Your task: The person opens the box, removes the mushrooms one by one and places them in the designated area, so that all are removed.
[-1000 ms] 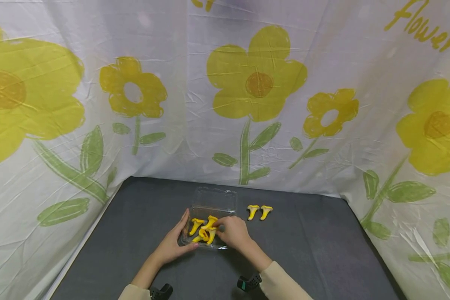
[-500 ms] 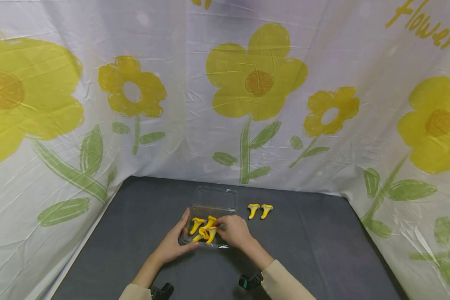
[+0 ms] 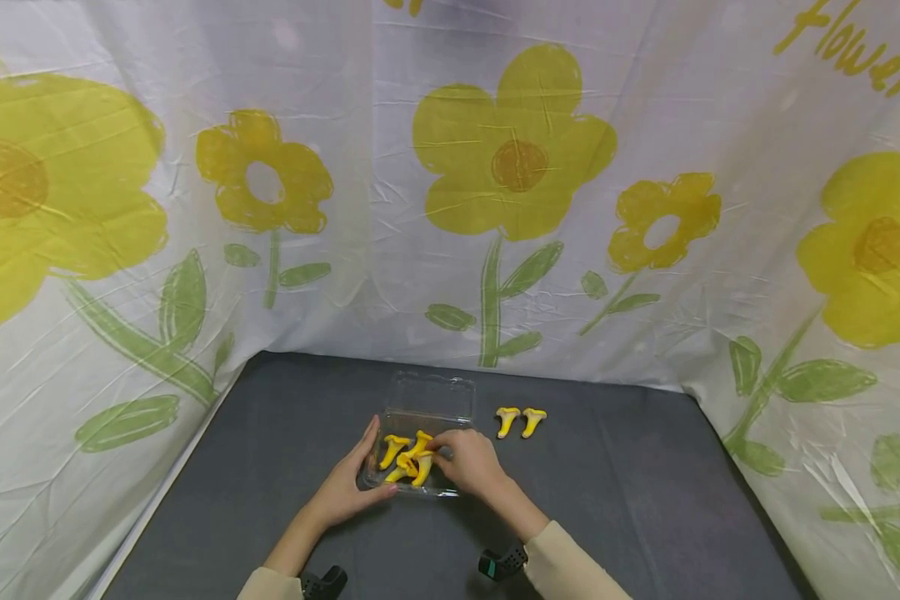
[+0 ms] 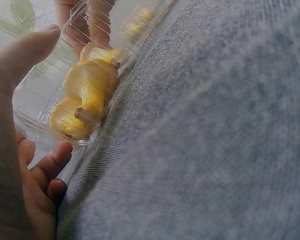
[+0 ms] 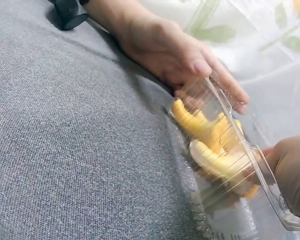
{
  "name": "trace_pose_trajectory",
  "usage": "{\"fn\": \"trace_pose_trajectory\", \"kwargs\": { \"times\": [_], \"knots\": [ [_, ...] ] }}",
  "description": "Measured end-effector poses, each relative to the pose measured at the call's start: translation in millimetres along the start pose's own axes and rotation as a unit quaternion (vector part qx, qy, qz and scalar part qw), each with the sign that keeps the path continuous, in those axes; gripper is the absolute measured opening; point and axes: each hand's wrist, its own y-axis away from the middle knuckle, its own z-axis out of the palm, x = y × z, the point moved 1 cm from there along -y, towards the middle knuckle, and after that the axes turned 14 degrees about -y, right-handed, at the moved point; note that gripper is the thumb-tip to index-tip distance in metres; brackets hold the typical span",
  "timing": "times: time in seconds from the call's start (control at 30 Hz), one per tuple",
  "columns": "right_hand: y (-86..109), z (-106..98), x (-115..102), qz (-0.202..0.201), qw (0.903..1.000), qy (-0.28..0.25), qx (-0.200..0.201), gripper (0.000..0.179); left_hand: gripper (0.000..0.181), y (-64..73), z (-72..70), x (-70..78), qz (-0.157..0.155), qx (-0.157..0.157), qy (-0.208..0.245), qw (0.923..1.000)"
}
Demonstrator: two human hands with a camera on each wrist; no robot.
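Observation:
A clear plastic clamshell box point(image 3: 438, 493) lies on the dark table with its lid point(image 3: 431, 396) folded back. Several yellow chanterelle-like mushrooms point(image 3: 393, 451) sit inside, most of them toward the left half. My left hand point(image 3: 341, 492) grips the box's left end, thumb at the near side and fingers along the left wall. Reaching in over the right side, my right hand point(image 3: 467, 461) pinches a mushroom point(image 3: 422, 472) by its cap end. Through the wall in the right wrist view, that pale-stemmed mushroom point(image 5: 217, 162) lies against the others, its cap end partly hidden by the fingers.
Two more mushrooms point(image 3: 507, 422) lie side by side on the table point(image 3: 615, 500), behind and right of the box. A white cloth printed with yellow flowers point(image 3: 521, 167) hangs around the table's back and sides. Dark wrist cameras point(image 3: 501, 563) sit at both sleeves.
Both hands stay almost where they were. The mushrooms near the right fingertips have shifted slightly within the box.

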Motion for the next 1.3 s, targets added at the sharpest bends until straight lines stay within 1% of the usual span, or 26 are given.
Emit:
{"fn": "trace_pose_trajectory", "kwargs": {
  "times": [0.13,0.43,0.6,0.67,0.87,0.97,1.07,1.2,1.3],
  "knots": [
    [0.0,-1,1,-0.001,1.0000,-0.009,0.001,0.013,0.116,0.6,-0.3,0.6,-0.004,-0.002,-0.001,1.0000],
    [2.7,-12,-1,-0.011,0.9975,-0.066,0.021,0.017,0.116,0.4,0.3,-1.1,0.000,0.002,-0.008,1.0000],
    [4.4,-21,-3,-0.001,0.9941,-0.101,0.038,0.018,0.117,-0.4,0.3,-1.8,-0.002,0.002,-0.009,1.0000],
    [5.0,-24,-3,0.002,0.9933,-0.108,0.042,0.017,0.117,-0.5,0.4,-1.7,-0.001,0.001,-0.007,1.0000],
    [8.1,-30,-2,0.008,0.9930,-0.106,0.051,0.018,0.117,-0.3,0.8,-1.9,-0.001,-0.001,-0.002,1.0000],
    [10.9,-34,1,0.008,0.9915,-0.112,0.065,0.018,0.117,-0.6,0.9,-1.8,-0.005,-0.001,-0.002,1.0000],
    [14.6,-37,5,0.018,0.9898,-0.118,0.077,0.018,0.117,-0.8,1.2,-1.7,-0.006,-0.001,-0.005,1.0000],
    [19.0,-41,12,0.026,0.9884,-0.117,0.094,0.018,0.117,-0.4,1.2,-1.9,-0.001,0.003,-0.002,1.0000],
    [21.4,-44,16,0.022,0.9880,-0.113,0.103,0.019,0.116,0.2,0.6,-2.0,0.002,0.005,0.001,1.0000]
  ]
}}
